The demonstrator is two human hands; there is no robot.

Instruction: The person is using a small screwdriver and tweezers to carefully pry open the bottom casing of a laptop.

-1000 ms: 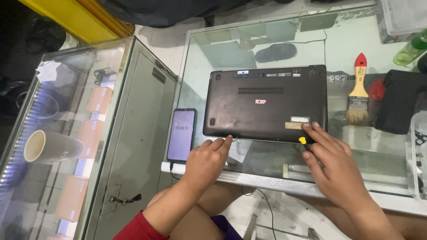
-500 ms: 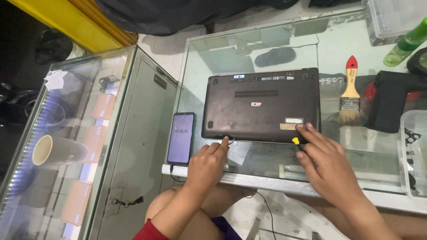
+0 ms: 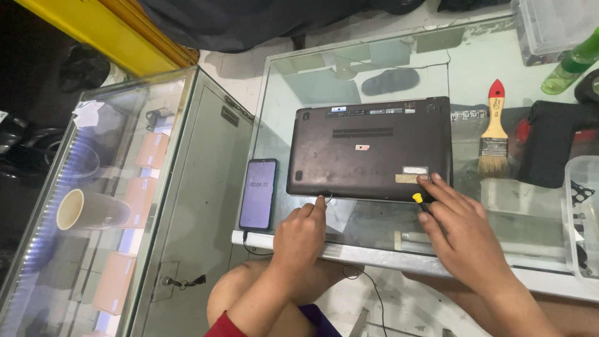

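Observation:
A dark laptop (image 3: 371, 146) lies bottom side up on the glass counter (image 3: 474, 68). My left hand (image 3: 299, 234) rests at the laptop's near edge, its index fingertip touching the left part of that edge. My right hand (image 3: 458, 231) is at the near right corner, its fingers on the case. It grips a small tool with a yellow and black handle (image 3: 418, 198) whose tip is hidden under my fingers.
A lit phone (image 3: 259, 192) lies left of the laptop, with a cable. A paintbrush with a red-tipped handle (image 3: 495, 131), a black pouch (image 3: 549, 146), a green bottle (image 3: 571, 62) and clear plastic boxes (image 3: 583, 212) sit at the right. A glass display case (image 3: 93, 206) holding a cup stands at the left.
My left hand has slid a little right along the laptop's near edge, with its index finger now extended onto it. My right hand stays at the near right corner.

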